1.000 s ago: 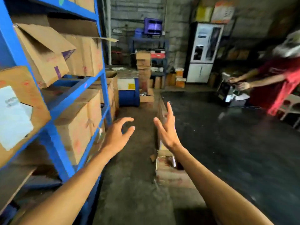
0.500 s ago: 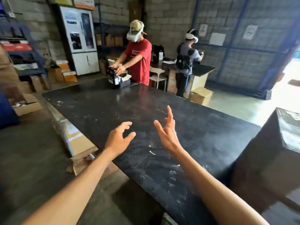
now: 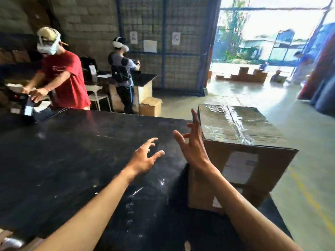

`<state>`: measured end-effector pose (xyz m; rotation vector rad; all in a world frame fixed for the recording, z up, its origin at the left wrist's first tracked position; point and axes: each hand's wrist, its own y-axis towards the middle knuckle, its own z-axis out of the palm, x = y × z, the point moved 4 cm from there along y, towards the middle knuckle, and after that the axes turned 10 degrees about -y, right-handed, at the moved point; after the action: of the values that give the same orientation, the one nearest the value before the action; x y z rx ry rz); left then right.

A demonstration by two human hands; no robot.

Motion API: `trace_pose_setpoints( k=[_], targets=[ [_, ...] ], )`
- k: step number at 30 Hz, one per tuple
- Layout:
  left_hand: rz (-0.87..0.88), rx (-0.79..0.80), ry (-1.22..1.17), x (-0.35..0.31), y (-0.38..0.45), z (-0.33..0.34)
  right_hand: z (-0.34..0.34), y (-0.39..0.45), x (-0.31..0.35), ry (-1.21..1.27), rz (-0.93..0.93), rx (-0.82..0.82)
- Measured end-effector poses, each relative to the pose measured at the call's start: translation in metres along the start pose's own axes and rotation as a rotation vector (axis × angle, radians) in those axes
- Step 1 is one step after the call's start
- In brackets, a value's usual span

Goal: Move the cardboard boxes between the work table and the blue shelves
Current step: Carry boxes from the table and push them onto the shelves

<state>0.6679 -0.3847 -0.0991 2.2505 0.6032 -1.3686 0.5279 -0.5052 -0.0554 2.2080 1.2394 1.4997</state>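
Here, a taped brown cardboard box (image 3: 243,147) sits on the right end of the black work table (image 3: 76,151). The right hand (image 3: 193,147), fingers spread and straight, hovers beside its left face; the left hand (image 3: 143,158) hovers open, empty, over the table.

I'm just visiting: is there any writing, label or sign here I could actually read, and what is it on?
No text is legible.
White label on the cardboard box: print blurred.
Three paper sheets on the mesh wall: too small.
Red shirt chest print: too blurred.
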Motion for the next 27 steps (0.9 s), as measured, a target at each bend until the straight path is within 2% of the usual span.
trace_pose_setpoints(
  k=[3, 8, 11, 13, 15, 17, 20, 22, 27],
  targets=[
    [0.053, 0.098, -0.032, -0.024, 0.015, 0.043, -0.048, -0.008, -0.012, -0.042, 0.025, -0.112],
    [0.120, 0.208, -0.106, -0.056, 0.031, 0.097, -0.117, -0.021, -0.042, -0.257, 0.020, -0.403],
    [0.111, 0.263, -0.133, -0.065, 0.038, 0.125, -0.154, -0.033, -0.068, -0.579, 0.117, -0.576],
    [0.127, 0.265, -0.173, -0.069, 0.043, 0.140, -0.175, -0.038, -0.092, -0.765, 0.268, -0.551],
    [0.149, 0.271, -0.216, -0.075, 0.048, 0.152, -0.190, -0.040, -0.118, -0.684, 0.424, -0.510],
    [0.162, 0.265, -0.281, -0.078, 0.051, 0.161, -0.200, -0.040, -0.137, -0.550, 0.500, -0.506],
    [0.145, 0.223, -0.412, -0.074, 0.057, 0.166, -0.205, -0.042, -0.157, -0.442, 0.518, -0.464],
    [0.127, 0.216, -0.435, -0.065, 0.062, 0.169, -0.207, -0.048, -0.169, -0.416, 0.518, -0.500],
    [0.183, 0.220, -0.433, -0.052, 0.069, 0.173, -0.202, -0.064, -0.196, 0.009, 0.524, -0.469]
  ],
)
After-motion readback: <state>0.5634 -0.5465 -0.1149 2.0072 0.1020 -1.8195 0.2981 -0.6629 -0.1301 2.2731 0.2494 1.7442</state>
